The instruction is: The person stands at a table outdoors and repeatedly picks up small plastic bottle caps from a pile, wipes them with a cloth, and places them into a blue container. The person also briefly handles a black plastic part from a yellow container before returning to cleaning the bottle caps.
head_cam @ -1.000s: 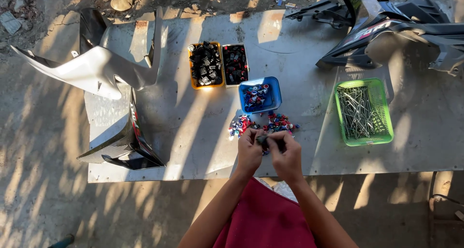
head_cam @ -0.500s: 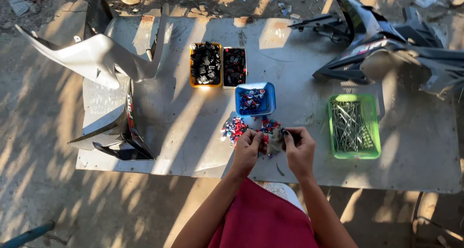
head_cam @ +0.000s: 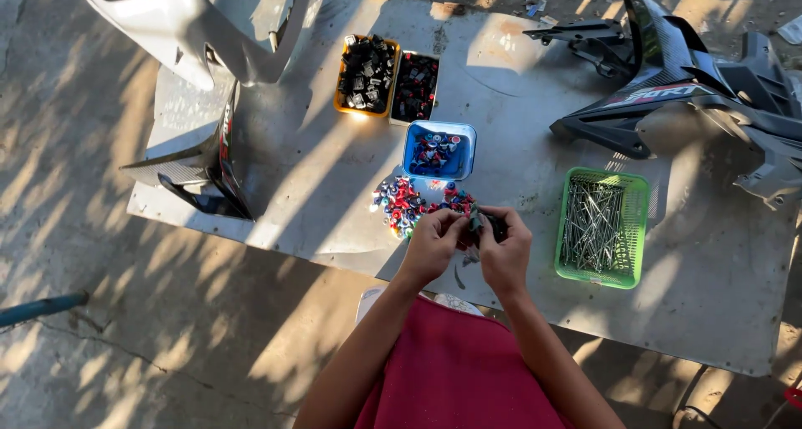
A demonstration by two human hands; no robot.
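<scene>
Both hands have stayed together over the near middle of the counter (head_cam: 718, 320), the view now tilted and closer. The left hand (head_cam: 430, 247) and right hand (head_cam: 507, 253) pinch a small dark part (head_cam: 476, 222) between their fingertips, forearms angled inward. Just beyond lies a pile of coloured caps (head_cam: 405, 203), then the blue tray (head_cam: 415, 163). The green basket of nails (head_cam: 639, 228) sits right, with bare sheet beside it.

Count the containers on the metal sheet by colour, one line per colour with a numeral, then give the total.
Green basket of metal pins: 1
Blue tub of small coloured parts: 1
Yellow tray of dark parts: 1
Pale-rimmed tray of dark and red parts: 1
Total: 4
</scene>
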